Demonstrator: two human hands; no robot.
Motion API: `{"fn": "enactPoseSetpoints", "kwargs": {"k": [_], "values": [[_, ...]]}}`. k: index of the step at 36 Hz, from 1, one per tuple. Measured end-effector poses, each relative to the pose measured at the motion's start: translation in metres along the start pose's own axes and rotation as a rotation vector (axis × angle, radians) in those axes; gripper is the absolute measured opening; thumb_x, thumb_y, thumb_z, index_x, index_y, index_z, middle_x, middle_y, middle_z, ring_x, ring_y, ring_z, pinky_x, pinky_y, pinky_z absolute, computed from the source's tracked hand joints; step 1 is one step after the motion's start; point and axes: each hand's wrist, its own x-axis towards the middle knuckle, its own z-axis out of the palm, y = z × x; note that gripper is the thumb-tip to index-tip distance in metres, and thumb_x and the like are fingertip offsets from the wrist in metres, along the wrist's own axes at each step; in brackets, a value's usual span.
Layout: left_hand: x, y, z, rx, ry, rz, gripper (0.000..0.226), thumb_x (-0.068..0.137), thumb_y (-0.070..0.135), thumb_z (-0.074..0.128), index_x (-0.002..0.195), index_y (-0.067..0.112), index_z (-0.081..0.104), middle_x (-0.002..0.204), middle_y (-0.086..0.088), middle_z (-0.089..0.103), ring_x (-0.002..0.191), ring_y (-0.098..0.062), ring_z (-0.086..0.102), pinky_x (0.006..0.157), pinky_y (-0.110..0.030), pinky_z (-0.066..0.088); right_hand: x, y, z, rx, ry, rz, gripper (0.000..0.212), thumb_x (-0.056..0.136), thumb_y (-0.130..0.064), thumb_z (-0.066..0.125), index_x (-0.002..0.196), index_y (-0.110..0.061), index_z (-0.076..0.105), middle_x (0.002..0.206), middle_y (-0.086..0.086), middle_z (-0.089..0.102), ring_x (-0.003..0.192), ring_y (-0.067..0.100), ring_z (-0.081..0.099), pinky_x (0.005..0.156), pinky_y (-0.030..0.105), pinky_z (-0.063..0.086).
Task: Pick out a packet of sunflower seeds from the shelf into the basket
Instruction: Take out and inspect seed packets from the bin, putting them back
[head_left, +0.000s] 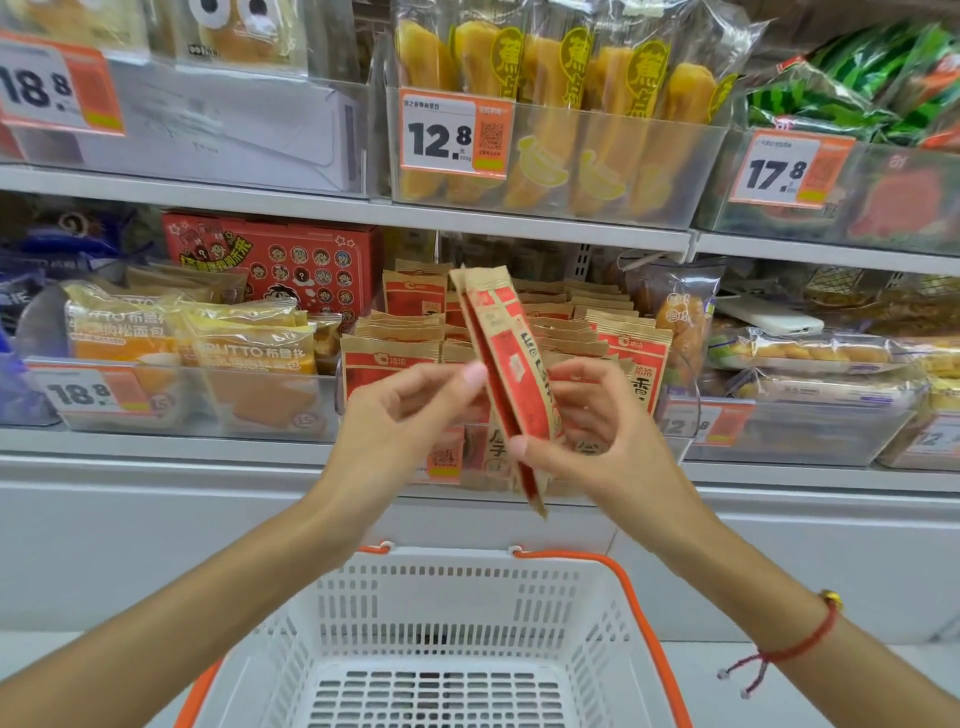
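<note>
- Head view: my right hand (587, 415) pinches the sunflower seed packet (506, 374), held upright before the shelf (332, 452); my left hand (410, 410), fingers loosely curled, touches its edge.
- I judge the thin pinch could slip and the packet fall outside.
- The basket (447, 623) below looks empty; the shelf bin (680, 415) holds more packets.

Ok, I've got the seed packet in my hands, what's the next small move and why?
Probably lower the packet straight down and let go over the basket. The right hand pinches it edge-on, the left hand touches its upper side, it's already off the shelf, and the basket sits open just below.
</note>
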Motion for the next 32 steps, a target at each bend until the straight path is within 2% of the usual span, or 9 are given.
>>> {"fn": "enactPoseSetpoints", "kwargs": {"k": [3, 6, 8, 12, 15, 19, 22, 26, 32], "values": [[0.007, 0.005, -0.008, 0.016, 0.038, -0.012, 0.034, 0.078, 0.046, 0.056, 0.101, 0.027, 0.072, 0.099, 0.018, 0.074, 0.092, 0.003, 0.069, 0.076, -0.018, 0.057, 0.007, 0.001, -0.008, 0.315, -0.147, 0.161, 0.050, 0.067, -0.029, 0.071, 0.114, -0.022, 0.055, 0.096, -0.007, 0.074, 0.089, 0.007, 0.070, 0.072, 0.017, 0.054], [0.011, 0.006, -0.015, 0.049, 0.030, -0.012, 0.026, 0.085, 0.040, 0.058, 0.109, 0.035, 0.066, 0.102, 0.022, 0.072, 0.095, 0.007, 0.066, 0.073, -0.013, 0.056, 0.011, 0.003, -0.011, 0.478, -0.302, 0.267, 0.069, 0.052, -0.039, 0.077, 0.116, -0.019, 0.058, 0.102, 0.004, 0.074, 0.090, 0.016, 0.070, 0.079, 0.030, 0.058], [0.011, 0.005, -0.016, 0.056, -0.028, -0.036, 0.024, 0.086, 0.037, 0.059, 0.110, 0.039, 0.061, 0.098, 0.025, 0.072, 0.094, 0.009, 0.066, 0.070, -0.010, 0.054, 0.009, 0.000, -0.013, 0.590, -0.385, 0.281, 0.078, 0.042, -0.044, 0.087, 0.112, -0.017, 0.065, 0.102, 0.006, 0.074, 0.087, 0.016, 0.071, 0.075, 0.028, 0.059], [0.009, 0.003, -0.014, 0.025, -0.152, -0.113, 0.020, 0.088, 0.032, 0.059, 0.107, 0.039, 0.060, 0.097, 0.021, 0.074, 0.094, 0.004, 0.068, 0.075, -0.012, 0.055, 0.002, -0.006, -0.014, 0.752, -0.421, 0.300, 0.032, 0.076, -0.038, 0.058, 0.089, -0.020, 0.080, 0.089, 0.004, 0.075, 0.073, 0.014, 0.071, 0.061, 0.022, 0.055], [0.006, 0.001, -0.014, -0.007, -0.147, -0.128, 0.023, 0.090, 0.028, 0.059, 0.112, 0.031, 0.062, 0.103, 0.012, 0.075, 0.099, -0.004, 0.070, 0.082, -0.019, 0.056, 0.003, -0.006, -0.015, 0.641, -0.378, 0.288, 0.036, 0.085, -0.036, 0.045, 0.094, -0.023, 0.077, 0.087, 0.001, 0.075, 0.073, 0.011, 0.070, 0.062, 0.022, 0.055], [0.007, 0.001, -0.017, 0.011, -0.096, -0.081, 0.036, 0.080, 0.033, 0.064, 0.115, 0.025, 0.063, 0.104, 0.008, 0.075, 0.098, -0.009, 0.070, 0.083, -0.024, 0.057, 0.007, 0.001, -0.014, 0.333, -0.160, 0.168, 0.037, 0.080, -0.042, 0.055, 0.108, -0.023, 0.071, 0.099, 0.002, 0.075, 0.086, 0.014, 0.071, 0.074, 0.026, 0.052], [0.008, -0.001, -0.017, 0.018, -0.068, -0.040, 0.036, 0.074, 0.033, 0.068, 0.109, 0.026, 0.066, 0.102, 0.009, 0.075, 0.097, -0.008, 0.070, 0.078, -0.022, 0.058, 0.008, 0.002, -0.018, 0.240, -0.003, 0.022, 0.033, 0.078, -0.037, 0.061, 0.107, -0.025, 0.071, 0.101, -0.004, 0.075, 0.091, 0.011, 0.071, 0.072, 0.023, 0.055], [0.007, -0.005, -0.014, 0.110, -0.026, 0.027, 0.034, 0.071, 0.037, 0.071, 0.104, 0.032, 0.067, 0.101, 0.016, 0.073, 0.098, -0.001, 0.067, 0.076, -0.022, 0.057, 0.006, -0.001, -0.016, 0.163, -0.006, -0.071, 0.033, 0.075, -0.038, 0.063, 0.106, -0.030, 0.069, 0.101, -0.012, 0.074, 0.094, 0.007, 0.070, 0.073, 0.021, 0.057], [0.009, -0.002, -0.006, 0.067, -0.015, 0.049, 0.040, 0.075, 0.034, 0.069, 0.114, 0.026, 0.065, 0.103, 0.014, 0.073, 0.099, -0.002, 0.068, 0.077, -0.020, 0.057, 0.015, -0.011, -0.015, 0.009, 0.093, -0.198, 0.027, 0.079, -0.038, 0.063, 0.105, -0.031, 0.070, 0.101, -0.013, 0.073, 0.094, 0.009, 0.068, 0.081, 0.025, 0.056]]}}
